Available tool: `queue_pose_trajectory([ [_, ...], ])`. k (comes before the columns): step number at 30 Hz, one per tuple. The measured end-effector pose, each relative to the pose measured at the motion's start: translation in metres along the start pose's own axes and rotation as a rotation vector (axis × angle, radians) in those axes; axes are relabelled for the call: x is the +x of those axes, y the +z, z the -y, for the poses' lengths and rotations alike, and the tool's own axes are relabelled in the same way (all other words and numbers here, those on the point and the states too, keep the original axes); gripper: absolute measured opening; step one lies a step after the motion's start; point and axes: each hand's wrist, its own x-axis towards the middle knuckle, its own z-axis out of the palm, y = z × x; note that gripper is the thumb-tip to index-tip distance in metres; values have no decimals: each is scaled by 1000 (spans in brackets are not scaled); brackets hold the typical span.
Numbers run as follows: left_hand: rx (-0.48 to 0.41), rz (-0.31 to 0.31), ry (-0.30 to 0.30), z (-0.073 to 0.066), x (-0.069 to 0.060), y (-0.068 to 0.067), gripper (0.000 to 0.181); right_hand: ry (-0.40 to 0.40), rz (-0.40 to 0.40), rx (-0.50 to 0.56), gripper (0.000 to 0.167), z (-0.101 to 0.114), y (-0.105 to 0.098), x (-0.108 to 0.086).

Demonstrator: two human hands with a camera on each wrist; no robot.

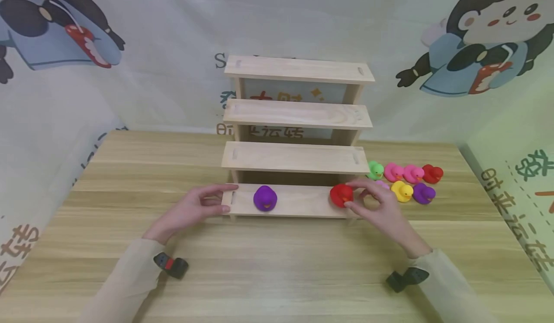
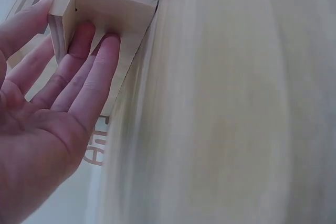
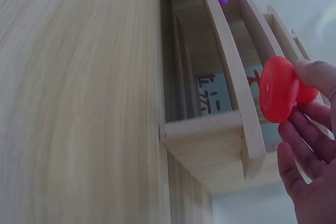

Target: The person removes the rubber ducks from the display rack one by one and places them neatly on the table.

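Note:
A pale wooden stepped shelf (image 1: 298, 157) stands on the table. My left hand (image 1: 196, 207) grips the left end of its lowest step (image 1: 298, 200); in the left wrist view, fingertips (image 2: 109, 43) touch the side panel below the board. Between thumb and fingers, my right hand (image 1: 381, 207) pinches a red rubber duck (image 1: 340, 195) at the right part of that step. The right wrist view shows this duck (image 3: 278, 90) with its flat base visible, seemingly just above the board. A purple rubber duck (image 1: 265, 198) sits on the step's left half.
Right of the shelf, several rubber ducks stand in two rows, among them a green duck (image 1: 375, 170), a red duck (image 1: 433, 173), a yellow duck (image 1: 402, 191) and another purple duck (image 1: 423, 193). Behind the table (image 1: 277, 270) hangs a printed cloth (image 1: 173, 49).

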Motion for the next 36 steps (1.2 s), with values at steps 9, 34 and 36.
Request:
queue_pose_trajectory([
  [9,-74,-14,11,5,1,1,59,45,-18,-55,40,5,-18,-8],
  [34,-115,-51,-92,5,-1,2,60,74,-80,-107,49,-39,-65,-33],
  [36,-117,-46,-81,5,-1,2,60,90,-79,-125,48,-42,-69,-36],
])
